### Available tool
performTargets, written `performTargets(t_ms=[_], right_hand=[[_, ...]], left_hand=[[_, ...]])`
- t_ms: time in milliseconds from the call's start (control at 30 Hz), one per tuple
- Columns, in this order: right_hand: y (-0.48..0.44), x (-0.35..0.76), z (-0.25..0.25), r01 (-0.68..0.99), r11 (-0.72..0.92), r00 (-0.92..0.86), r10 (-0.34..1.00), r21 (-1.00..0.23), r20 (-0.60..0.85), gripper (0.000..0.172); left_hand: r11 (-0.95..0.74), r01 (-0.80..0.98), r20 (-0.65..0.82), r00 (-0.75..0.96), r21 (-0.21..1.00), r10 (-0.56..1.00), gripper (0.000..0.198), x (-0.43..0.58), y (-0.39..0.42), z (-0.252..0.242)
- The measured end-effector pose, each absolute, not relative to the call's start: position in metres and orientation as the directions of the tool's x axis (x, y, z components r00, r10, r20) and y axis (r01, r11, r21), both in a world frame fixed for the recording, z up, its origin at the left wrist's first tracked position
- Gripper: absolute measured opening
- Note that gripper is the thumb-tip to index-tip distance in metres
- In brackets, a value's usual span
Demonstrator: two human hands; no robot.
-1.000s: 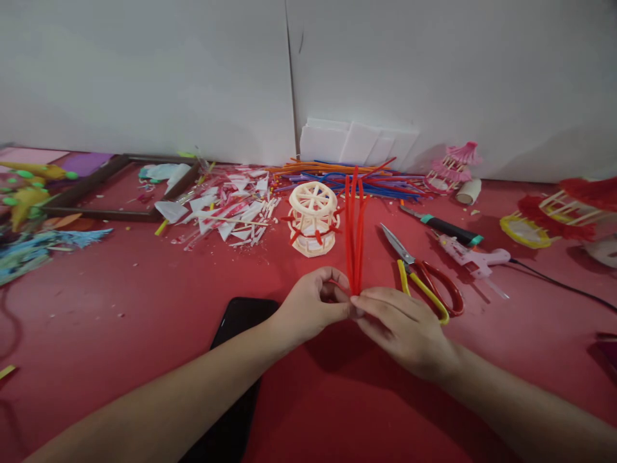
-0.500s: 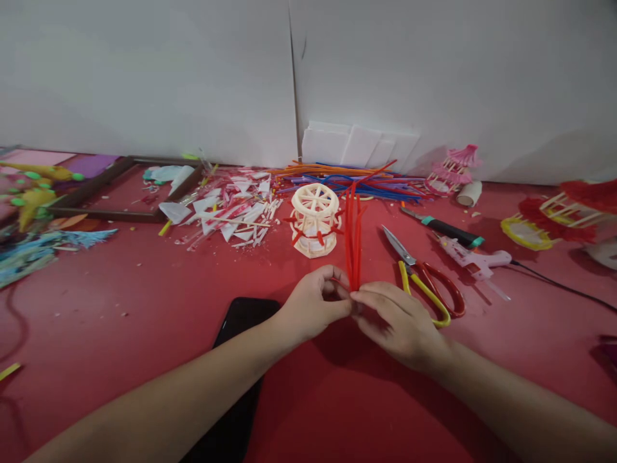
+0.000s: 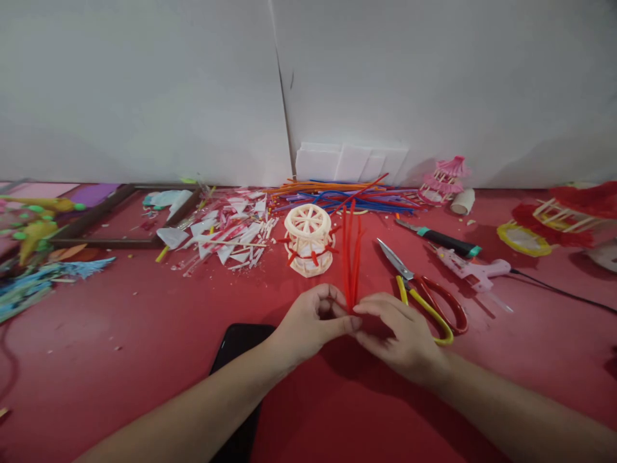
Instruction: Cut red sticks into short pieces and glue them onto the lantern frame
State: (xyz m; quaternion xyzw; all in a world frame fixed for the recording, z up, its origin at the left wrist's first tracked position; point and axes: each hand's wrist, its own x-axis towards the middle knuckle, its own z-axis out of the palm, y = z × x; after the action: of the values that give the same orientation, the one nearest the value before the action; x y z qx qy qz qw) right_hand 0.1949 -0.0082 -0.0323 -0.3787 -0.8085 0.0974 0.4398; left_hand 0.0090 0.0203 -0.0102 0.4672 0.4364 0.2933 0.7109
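Several red pipe cleaners stand upright in a bundle, their tops fanned slightly apart. My left hand pinches the bundle's lower end between thumb and fingers. From the other side, my right hand closes its fingertips on the same lower end, close to the left thumb. The very bottom of the bundle is hidden by the fingers. Just beyond the hands stands a small cream lantern-like frame with a spoked top and red pieces around its middle. Scissors with red and yellow handles lie right of the bundle.
A black phone lies partly under my left forearm. A cutter knife and a pink glue gun with a cord rest at right. Coloured pipe cleaners and white scraps line the back, near a brown frame.
The whole scene sits slightly lower and further left in view. Both hands keep hold of the red pipe cleaners, whose tops are spread a little wider.
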Motion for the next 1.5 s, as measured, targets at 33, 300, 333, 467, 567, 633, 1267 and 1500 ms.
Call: performTargets(t_ms=[33,300,333,467,567,633,1267,1500], right_hand=[[-0.0082,0.1943,-0.0323,0.518,0.696,-0.323,0.697,-0.497,0.640,0.015],[-0.0091,0.1884,-0.0346,0.464,0.676,-0.313,0.729,-0.572,0.608,0.015],[-0.0093,0.1878,-0.0349,0.459,0.673,-0.312,0.733,-0.580,0.605,0.015],[-0.0096,0.1883,-0.0361,0.428,0.667,-0.308,0.742,-0.609,0.596,0.014],[-0.0098,0.1899,-0.0368,0.422,0.657,-0.303,0.752,-0.625,0.586,0.010],[-0.0102,0.1907,-0.0372,0.423,0.652,-0.299,0.756,-0.629,0.582,0.009],[-0.0116,0.1960,-0.0330,0.430,0.708,-0.356,0.703,-0.560,0.615,0.010],[-0.0084,0.1958,-0.0304,0.487,0.696,-0.349,0.709,-0.527,0.613,0.015]], left_hand=[[0.403,-0.013,-0.356,0.446,0.915,0.822,0.042,0.0088,0.0205,-0.0104],[0.475,-0.086,-0.385,0.472,0.876,0.793,0.050,0.0104,0.0252,-0.0134],[0.483,-0.078,-0.390,0.485,0.872,0.783,0.050,0.0103,0.0256,-0.0134],[0.448,-0.057,-0.372,0.471,0.892,0.800,0.048,0.0101,0.0242,-0.0123],[0.424,-0.057,-0.353,0.459,0.904,0.815,0.045,0.0101,0.0216,-0.0122],[0.439,-0.062,-0.358,0.481,0.896,0.800,0.044,0.0099,0.0205,-0.0127],[0.422,-0.041,-0.336,0.538,0.906,0.773,0.045,0.0082,0.0227,-0.0101],[0.399,-0.074,-0.318,0.480,0.914,0.818,0.055,0.0076,0.0211,-0.0096]])
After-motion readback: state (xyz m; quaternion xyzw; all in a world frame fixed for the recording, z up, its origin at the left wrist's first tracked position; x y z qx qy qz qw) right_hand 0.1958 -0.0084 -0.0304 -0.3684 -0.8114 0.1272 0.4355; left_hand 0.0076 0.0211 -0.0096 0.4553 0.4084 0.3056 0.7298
